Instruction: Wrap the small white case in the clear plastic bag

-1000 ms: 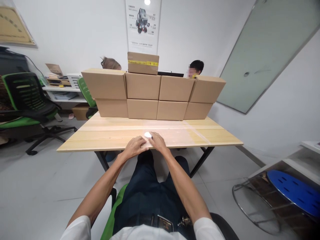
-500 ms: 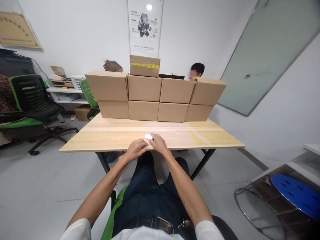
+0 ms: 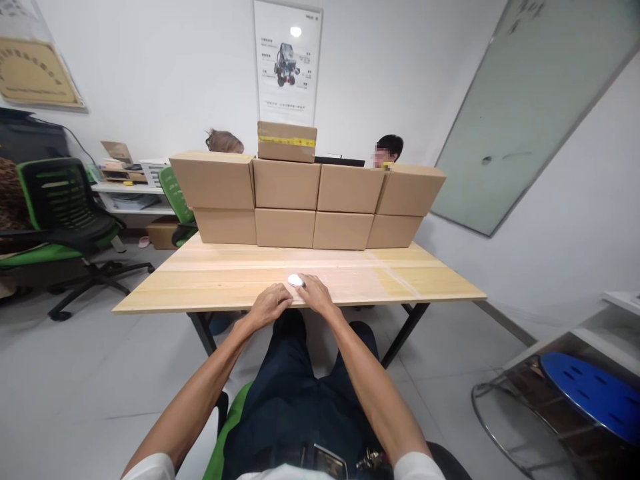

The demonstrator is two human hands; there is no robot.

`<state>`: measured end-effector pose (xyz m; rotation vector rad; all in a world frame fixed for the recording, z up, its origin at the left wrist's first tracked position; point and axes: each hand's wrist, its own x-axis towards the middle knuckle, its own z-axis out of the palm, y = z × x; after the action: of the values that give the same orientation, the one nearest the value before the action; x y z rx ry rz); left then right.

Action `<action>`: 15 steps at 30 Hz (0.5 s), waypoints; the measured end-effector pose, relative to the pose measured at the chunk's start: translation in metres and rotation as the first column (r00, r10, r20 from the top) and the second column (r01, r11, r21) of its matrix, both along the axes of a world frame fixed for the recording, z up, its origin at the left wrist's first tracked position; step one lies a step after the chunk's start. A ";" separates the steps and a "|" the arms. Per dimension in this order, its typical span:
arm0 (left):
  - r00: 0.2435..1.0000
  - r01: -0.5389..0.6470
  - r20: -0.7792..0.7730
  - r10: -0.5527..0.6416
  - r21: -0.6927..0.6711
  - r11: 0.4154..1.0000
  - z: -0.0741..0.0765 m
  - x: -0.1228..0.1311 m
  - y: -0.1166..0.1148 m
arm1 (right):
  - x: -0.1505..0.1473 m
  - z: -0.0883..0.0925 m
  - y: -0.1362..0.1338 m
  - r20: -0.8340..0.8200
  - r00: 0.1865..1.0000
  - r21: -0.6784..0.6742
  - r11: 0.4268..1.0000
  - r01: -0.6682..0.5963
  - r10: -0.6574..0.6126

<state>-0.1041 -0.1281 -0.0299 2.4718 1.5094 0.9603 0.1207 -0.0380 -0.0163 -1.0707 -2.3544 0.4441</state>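
Both of my hands rest on the near edge of a light wooden table [image 3: 210, 287]. My left hand [image 3: 270, 305] lies palm down with its fingers loosely curled and holds nothing. My right hand [image 3: 314, 295] lies beside it, fingers stretched forward, its fingertips touching a small white round object [image 3: 295, 280] on the tabletop. The two hands almost touch each other.
A wall of cardboard boxes [image 3: 305, 200] stands along the table's far edge, with a smaller taped box [image 3: 287, 141] on top. Two people sit behind it. Green office chairs [image 3: 55, 213] stand at the left, a blue stool [image 3: 595, 393] at the right.
The view has tilted slightly, so the table and boxes sit lower in the picture. My hands stay at the table edge by the white object.
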 end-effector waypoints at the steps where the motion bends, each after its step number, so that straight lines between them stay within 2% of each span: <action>1: 1.000 -0.017 0.004 0.017 0.010 1.000 -0.001 0.001 0.000 | 0.000 0.000 0.000 -0.003 1.000 0.007 1.000 -0.001 0.001; 5: 0.998 -0.069 -0.011 0.070 0.060 0.996 -0.006 0.002 0.001 | 0.000 -0.001 0.000 -0.021 1.000 0.028 1.000 0.004 -0.003; 15: 0.996 -0.068 -0.055 0.075 0.107 0.992 -0.011 0.006 -0.001 | 0.001 -0.004 0.007 -0.062 0.998 -0.015 1.000 0.006 -0.007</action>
<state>-0.0976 -0.1293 -0.0414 2.5550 1.6162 1.0119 0.1221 -0.0305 -0.0199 -1.0564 -2.2960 0.4858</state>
